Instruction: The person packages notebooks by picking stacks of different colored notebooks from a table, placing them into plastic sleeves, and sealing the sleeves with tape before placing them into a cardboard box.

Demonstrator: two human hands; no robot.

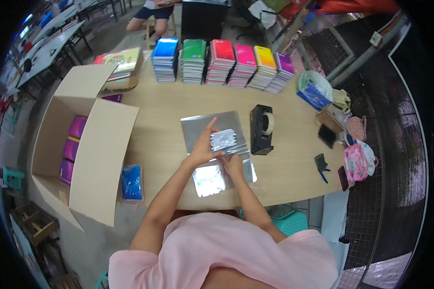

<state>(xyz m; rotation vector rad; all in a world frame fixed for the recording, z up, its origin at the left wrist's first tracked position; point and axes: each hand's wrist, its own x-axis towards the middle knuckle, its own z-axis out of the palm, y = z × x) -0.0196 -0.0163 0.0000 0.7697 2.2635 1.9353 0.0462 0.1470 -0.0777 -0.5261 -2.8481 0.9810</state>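
Observation:
My left hand (203,148) grips a small silvery bundle (223,139) with dark marks along its sides, thumb underneath and index finger stretched upward. Just below it, the fingers of my right hand (233,164) are closed on a crinkled edge of clear plastic film (236,151). Under both hands lies a shiny grey plastic sheet (192,126). Nearer to me, another glossy plastic sheet (210,182) catches the light. A black tape dispenser (261,137) with a roll of tape stands right of the sheets.
Several stacks of notebooks, among them a blue stack (164,60), line the table's far edge. An open cardboard box (103,159) with purple packs (70,148) stands left, beside a blue packet (132,182). At right lie blue-handled scissors (322,172) and a pink bag (357,161).

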